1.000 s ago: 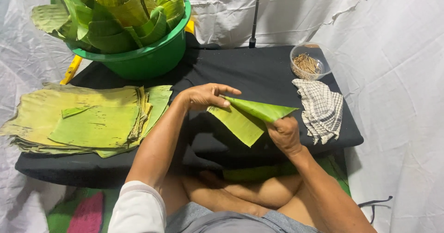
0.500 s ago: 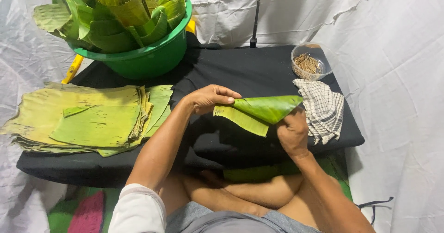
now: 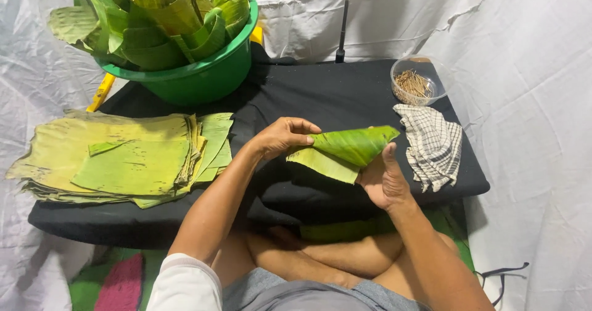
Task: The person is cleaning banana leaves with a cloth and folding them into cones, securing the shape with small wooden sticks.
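Landmark: black table [image 3: 345, 95]; all places are given from it.
Leaf [image 3: 348, 149]: held above the table's front edge, between both hands, rolled into a cone whose tip points right.
Left hand [image 3: 280, 137]: fingers clamped on the cone's wide left end, likely to keep the roll from springing open.
Right hand [image 3: 383, 178]: palm cupped under the cone's narrow end, thumb up against it, fingers closed around its far side, apparently supporting the tip.
Look: glossy green outside, paler flap hanging below.
Stack [image 3: 123, 157]: flat cut leaves on the table's left end, within the left hand's reach.
Basin [image 3: 197, 79]: green, at the table's back left, full of rolled leaves.
Bowl [image 3: 414, 82]: back right, holding thin sticks.
Cloth [image 3: 435, 144]: checked, right end, in front of the bowl.
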